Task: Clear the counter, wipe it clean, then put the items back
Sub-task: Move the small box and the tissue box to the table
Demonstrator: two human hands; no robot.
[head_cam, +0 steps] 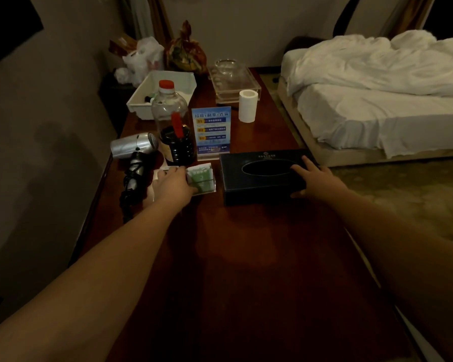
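A long dark wooden counter [246,257] runs away from me. My right hand [317,178] grips the right end of a black tissue box [259,176], fingers on top and thumb at its front side. My left hand [173,185] holds a small clear holder of green packets [203,178] at its left side. Behind them stand a blue sign card [211,131], a dark jar with a red tool [177,145], a clear bottle with a red cap [169,105] and a silver hair dryer [134,147] with its coiled cord.
Farther back are a white paper roll [248,105], a clear acrylic tray with a glass bowl [233,79], a white bin [162,92], plastic bags and a wrapped bundle [185,50]. A wall runs along the left. A bed [377,95] stands to the right.
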